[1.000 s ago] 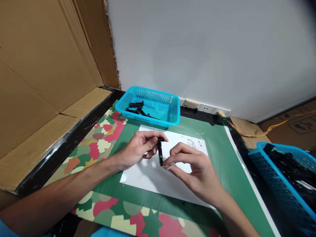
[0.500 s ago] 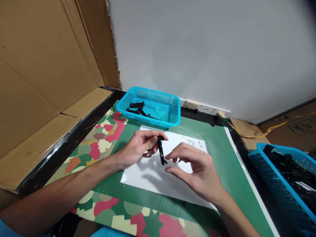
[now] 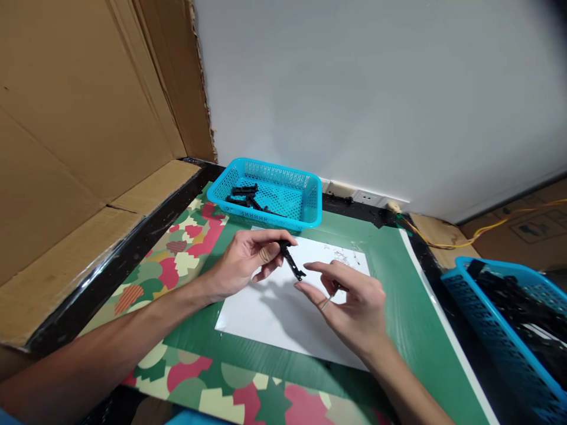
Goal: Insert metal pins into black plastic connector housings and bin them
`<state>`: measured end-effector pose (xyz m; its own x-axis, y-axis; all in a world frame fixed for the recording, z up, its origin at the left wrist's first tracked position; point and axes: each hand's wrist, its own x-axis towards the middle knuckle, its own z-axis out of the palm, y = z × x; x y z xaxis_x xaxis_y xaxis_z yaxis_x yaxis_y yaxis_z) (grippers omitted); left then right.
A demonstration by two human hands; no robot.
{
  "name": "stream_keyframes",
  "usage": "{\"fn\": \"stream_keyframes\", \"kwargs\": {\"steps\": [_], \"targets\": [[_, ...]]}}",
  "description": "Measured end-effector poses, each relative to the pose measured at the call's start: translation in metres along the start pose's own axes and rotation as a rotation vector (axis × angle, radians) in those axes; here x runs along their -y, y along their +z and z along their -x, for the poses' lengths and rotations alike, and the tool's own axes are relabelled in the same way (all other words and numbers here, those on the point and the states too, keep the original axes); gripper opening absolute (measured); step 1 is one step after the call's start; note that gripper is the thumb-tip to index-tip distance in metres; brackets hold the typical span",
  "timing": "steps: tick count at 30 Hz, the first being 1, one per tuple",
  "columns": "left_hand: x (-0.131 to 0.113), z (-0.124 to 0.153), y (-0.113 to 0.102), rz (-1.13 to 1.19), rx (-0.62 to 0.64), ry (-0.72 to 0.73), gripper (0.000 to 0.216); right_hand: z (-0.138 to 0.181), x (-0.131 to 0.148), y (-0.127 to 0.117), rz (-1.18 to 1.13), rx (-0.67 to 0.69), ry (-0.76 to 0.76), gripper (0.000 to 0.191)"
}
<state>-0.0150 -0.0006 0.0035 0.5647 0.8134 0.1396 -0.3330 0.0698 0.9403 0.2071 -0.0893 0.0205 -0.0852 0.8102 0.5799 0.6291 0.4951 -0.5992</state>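
Note:
Between its thumb and fingers, my left hand [image 3: 248, 260] pinches one end of a slim black plastic part [image 3: 293, 262] with small holes. The part slants down to the right above a white sheet [image 3: 261, 319]. My right hand [image 3: 349, 295] has its thumb and index fingertips spread near the part's lower end. A thin silver rod-like tool [image 3: 326, 302] is tucked against the curled fingers of that hand; its exact kind is unclear. Tiny loose pieces [image 3: 341, 255] lie on the sheet's far right corner, too small to name.
A blue perforated basket [image 3: 312, 218] behind the sheet holds several black parts [image 3: 245, 190]. Another blue basket [image 3: 460, 271] at right is full of black pieces. Cardboard [image 3: 88, 118] stands at left, a wall [image 3: 354, 100] behind. A plug with yellow cable [image 3: 482, 233] sits at back right.
The black part has tilted, its lower end swinging up and to the right. The silver tool has shifted back from my right fingertips into the hand, and the thumb and index finger have spread.

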Motion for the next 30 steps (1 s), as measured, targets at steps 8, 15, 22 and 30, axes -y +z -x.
{"fn": "stream_keyframes", "kwargs": {"steps": [8,15,22,30], "targets": [[-0.002,0.004,0.002,-0.151,-0.009,0.025,0.041,0.002,-0.006,0.006,0.057,-0.046,0.005,0.006],[-0.003,0.011,0.007,-0.747,-0.017,0.553,0.028,-0.002,-0.033,-0.007,0.021,-0.026,-0.022,0.014],[0.003,0.014,0.003,-1.069,0.011,0.733,0.022,-0.004,-0.049,-0.011,0.068,0.057,-0.074,0.013],[0.013,0.015,0.004,-1.131,0.070,0.632,0.020,-0.015,-0.063,-0.035,-0.055,0.143,0.208,0.033]]}}
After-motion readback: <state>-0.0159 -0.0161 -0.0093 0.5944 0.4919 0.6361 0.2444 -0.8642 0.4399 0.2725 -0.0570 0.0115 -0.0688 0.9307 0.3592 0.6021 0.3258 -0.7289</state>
